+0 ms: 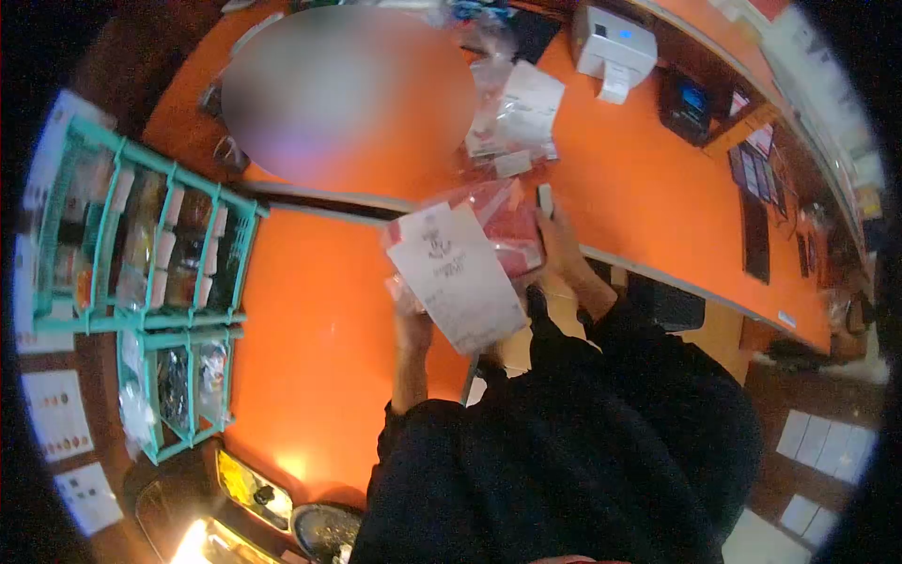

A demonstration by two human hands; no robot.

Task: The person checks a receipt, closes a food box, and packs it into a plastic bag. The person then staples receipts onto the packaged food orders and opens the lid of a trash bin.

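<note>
A red package in clear plastic (512,221) is held out in front of my body over the counter's edge. Across its front lies a long white printed receipt (456,277), tilted, which covers much of it. My left hand (411,310) grips the package at its lower left; its fingers are blurred and partly behind the plastic and paper. At the package's right side, my right hand (561,240) is closed around a small grey-white object (545,199) whose kind I cannot make out.
Green plastic baskets (141,324) with packets stand at left. Bagged items with receipts (526,108) lie ahead on the orange counter (639,169). A white label printer (615,47) and a dark device (686,103) are at the far right. A yellow-lit container (254,489) sits lower left.
</note>
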